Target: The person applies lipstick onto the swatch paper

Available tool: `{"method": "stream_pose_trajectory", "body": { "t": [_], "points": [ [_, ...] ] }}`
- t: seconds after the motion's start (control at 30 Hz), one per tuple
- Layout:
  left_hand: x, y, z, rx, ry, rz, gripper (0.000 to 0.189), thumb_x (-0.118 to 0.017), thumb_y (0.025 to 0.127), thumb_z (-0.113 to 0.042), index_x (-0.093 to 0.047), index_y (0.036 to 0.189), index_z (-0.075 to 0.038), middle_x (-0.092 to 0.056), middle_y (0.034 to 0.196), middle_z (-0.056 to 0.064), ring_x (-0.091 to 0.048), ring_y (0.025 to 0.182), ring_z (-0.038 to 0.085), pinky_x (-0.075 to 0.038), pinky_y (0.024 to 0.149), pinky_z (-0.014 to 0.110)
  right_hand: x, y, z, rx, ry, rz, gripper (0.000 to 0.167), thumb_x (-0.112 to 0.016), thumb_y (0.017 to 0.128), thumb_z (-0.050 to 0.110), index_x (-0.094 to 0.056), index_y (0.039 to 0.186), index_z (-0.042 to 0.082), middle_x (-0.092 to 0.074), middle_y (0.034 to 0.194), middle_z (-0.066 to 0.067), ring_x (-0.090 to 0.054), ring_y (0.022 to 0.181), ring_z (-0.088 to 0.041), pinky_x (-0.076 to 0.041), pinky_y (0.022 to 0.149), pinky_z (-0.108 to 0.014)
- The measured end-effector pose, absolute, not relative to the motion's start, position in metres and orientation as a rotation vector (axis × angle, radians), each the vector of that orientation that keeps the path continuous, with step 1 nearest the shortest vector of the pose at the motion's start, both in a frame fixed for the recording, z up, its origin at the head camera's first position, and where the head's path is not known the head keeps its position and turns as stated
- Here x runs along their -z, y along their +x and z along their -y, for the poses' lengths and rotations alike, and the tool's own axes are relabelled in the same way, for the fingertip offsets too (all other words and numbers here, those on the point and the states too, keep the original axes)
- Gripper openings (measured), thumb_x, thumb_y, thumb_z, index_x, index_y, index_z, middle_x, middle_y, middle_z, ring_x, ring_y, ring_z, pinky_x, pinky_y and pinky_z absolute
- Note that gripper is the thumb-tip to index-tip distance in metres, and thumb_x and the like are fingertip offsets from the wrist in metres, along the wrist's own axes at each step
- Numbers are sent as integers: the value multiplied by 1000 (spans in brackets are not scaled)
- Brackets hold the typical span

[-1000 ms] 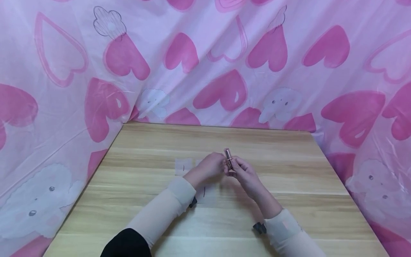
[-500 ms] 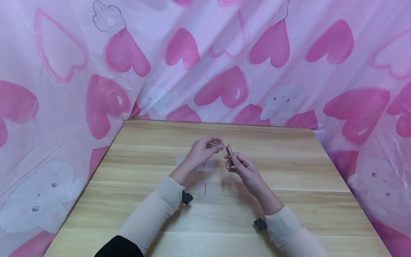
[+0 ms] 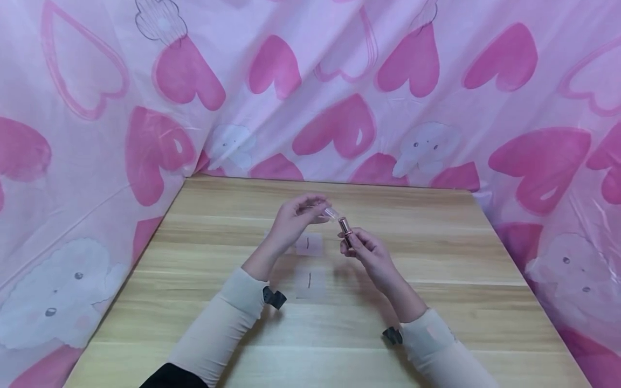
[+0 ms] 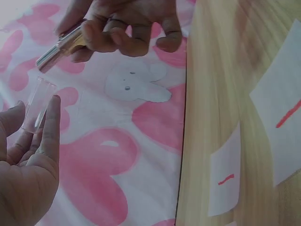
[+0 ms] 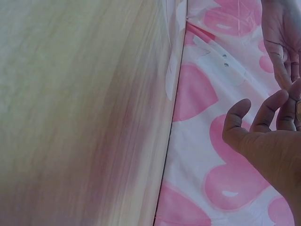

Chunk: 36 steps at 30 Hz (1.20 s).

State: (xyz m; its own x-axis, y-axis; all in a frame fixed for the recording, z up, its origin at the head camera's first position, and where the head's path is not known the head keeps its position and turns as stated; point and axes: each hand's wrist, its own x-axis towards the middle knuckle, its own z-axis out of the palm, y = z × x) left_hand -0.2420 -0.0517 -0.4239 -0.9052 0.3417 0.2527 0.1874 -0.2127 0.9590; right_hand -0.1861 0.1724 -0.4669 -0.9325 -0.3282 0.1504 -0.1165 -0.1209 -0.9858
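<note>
My left hand [image 3: 293, 218] pinches a clear cap [image 4: 39, 104] between thumb and fingers above the table. The right hand [image 3: 368, 253] grips a shiny rose-gold lipstick tube [image 3: 345, 230], tilted with its upper end toward the cap. A small gap separates cap and tube in the left wrist view. In the right wrist view, several fingers of the right hand [image 5: 268, 136] are spread and the tube is mostly out of frame.
Small pale paper squares, one farther back [image 3: 314, 244] and one nearer [image 3: 317, 281], lie on the wooden table [image 3: 436, 226], each with a short line drawn on it. A pink heart-patterned cloth [image 3: 335, 129] hangs around the table's back and sides.
My left hand has moved up and to the left, away from the lipstick tube, and the clear cap now shows in its fingers. The right hand stays nearly in place.
</note>
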Motion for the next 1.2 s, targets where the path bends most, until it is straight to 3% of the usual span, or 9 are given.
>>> {"method": "stream_pose_trajectory", "body": {
  "t": [0.17,0.4,0.7,1.2],
  "points": [
    [421,-241,51,-2290,662,-1863,30,-65,99,-14,-64,126,0,-69,118,18,-72,100,30,-58,87,41,467,-186,-171,2175,-515,-2006,27,-53,106,25,-66,115,4,-64,89,-6,-61,90,-21,-52,90,-41],
    [418,-238,47,-2200,705,-1945,33,-71,96,-21,-68,124,-4,-72,115,15,-73,95,29,-59,87,39,464,-186,-170,2132,-526,-2054,28,-52,106,26,-65,116,3,-65,88,-4,-62,91,-20,-51,93,-44],
    [418,-233,43,-2166,786,-2002,30,-73,94,-18,-72,121,-6,-72,114,9,-73,95,24,-60,84,37,461,-187,-169,2102,-501,-2089,26,-53,106,26,-66,113,4,-65,88,-4,-61,91,-20,-49,94,-52],
    [420,-229,38,-2059,801,-2162,32,-73,94,-29,-73,123,-17,-75,110,-2,-75,90,18,-59,84,33,459,-187,-167,2111,-494,-2120,30,-54,106,27,-66,113,0,-66,87,-4,-61,92,-20,-52,93,-34]
  ]
}}
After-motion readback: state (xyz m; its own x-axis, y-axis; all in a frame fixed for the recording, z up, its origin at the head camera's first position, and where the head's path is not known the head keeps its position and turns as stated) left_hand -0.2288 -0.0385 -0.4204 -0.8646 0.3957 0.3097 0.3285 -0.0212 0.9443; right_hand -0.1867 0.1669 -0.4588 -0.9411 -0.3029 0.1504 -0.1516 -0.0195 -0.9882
